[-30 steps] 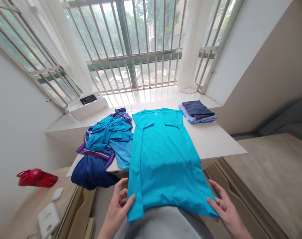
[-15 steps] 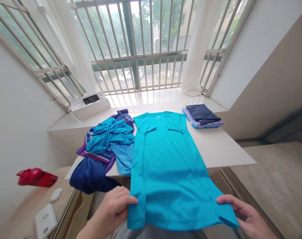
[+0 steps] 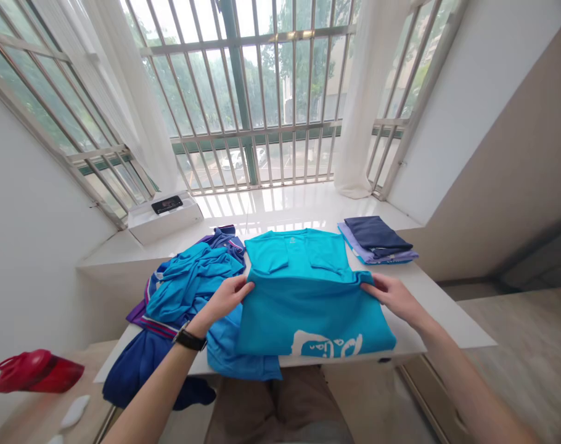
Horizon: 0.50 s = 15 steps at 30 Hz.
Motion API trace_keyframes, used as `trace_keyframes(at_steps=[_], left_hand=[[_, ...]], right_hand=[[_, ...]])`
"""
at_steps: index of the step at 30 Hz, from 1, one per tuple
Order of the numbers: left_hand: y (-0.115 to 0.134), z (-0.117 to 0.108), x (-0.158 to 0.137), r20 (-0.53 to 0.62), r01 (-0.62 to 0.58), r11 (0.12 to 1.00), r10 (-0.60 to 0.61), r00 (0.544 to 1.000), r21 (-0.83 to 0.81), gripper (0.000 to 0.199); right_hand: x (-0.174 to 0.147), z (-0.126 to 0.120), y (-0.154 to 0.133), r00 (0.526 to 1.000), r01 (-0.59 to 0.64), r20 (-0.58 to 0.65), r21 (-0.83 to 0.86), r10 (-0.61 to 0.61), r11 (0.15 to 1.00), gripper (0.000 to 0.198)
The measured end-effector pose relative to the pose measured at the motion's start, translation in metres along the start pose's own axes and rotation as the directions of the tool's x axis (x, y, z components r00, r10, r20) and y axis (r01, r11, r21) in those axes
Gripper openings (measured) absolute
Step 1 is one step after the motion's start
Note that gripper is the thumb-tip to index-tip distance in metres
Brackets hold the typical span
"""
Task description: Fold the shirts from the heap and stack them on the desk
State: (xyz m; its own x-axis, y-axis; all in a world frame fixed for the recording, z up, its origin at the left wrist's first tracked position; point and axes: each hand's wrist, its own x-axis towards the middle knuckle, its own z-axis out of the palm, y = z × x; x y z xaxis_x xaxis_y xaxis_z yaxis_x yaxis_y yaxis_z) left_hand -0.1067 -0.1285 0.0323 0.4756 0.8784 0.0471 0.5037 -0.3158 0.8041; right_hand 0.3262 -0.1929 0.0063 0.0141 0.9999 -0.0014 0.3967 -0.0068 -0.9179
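A turquoise T-shirt [image 3: 280, 314] lies in front of me on the white table [image 3: 451, 320], its hem end folded up over the body so a white print shows near the front edge. The collar and tucked sleeves lie at the far end. My left hand [image 3: 232, 293] pinches the left corner of the folded-up hem. At the right corner, my right hand [image 3: 391, 296] grips the same hem between thumb and fingers. Left of the T-shirt, near my left hand, is a crumpled heap of blue and purple clothes [image 3: 188, 277].
Folded clothes [image 3: 377, 237] are stacked at the back right. A white box [image 3: 164, 219] with a black phone [image 3: 166, 204] on it stands on the window sill at the left. A red bottle [image 3: 40, 371] and a white computer mouse [image 3: 74, 411] are on a lower surface at left.
Both hands have carried the hem away from me, up over the shirt's body, folding it about in half. The white print has come into view. The camera view has tilted up slightly.
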Motion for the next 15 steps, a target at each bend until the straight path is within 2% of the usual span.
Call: trace_keyframes(at_steps=[2,5,10,15], left_hand=[[-0.019,0.006,0.023,-0.014,0.062,0.988,-0.06,0.998,0.143,0.042],[-0.035,0.012,0.032,-0.076,0.072,0.958,-0.052,0.996,0.277,0.042],[-0.032,0.007,0.028,-0.087,0.081,0.971,-0.063,0.994,0.224,0.04],[-0.028,-0.003,0.035,0.003,0.134,0.935,-0.143,0.99,0.329,0.041]], right_hand=[[0.029,0.007,0.014,0.999,-0.008,-0.055,-0.113,0.001,0.994,0.054],[0.045,0.011,0.034,0.994,-0.008,-0.11,-0.236,-0.019,0.972,0.051],[0.047,0.006,0.044,0.998,0.014,-0.056,-0.271,-0.031,0.962,0.045],[0.056,0.005,0.047,0.995,-0.054,-0.099,-0.283,0.026,0.958,0.042]])
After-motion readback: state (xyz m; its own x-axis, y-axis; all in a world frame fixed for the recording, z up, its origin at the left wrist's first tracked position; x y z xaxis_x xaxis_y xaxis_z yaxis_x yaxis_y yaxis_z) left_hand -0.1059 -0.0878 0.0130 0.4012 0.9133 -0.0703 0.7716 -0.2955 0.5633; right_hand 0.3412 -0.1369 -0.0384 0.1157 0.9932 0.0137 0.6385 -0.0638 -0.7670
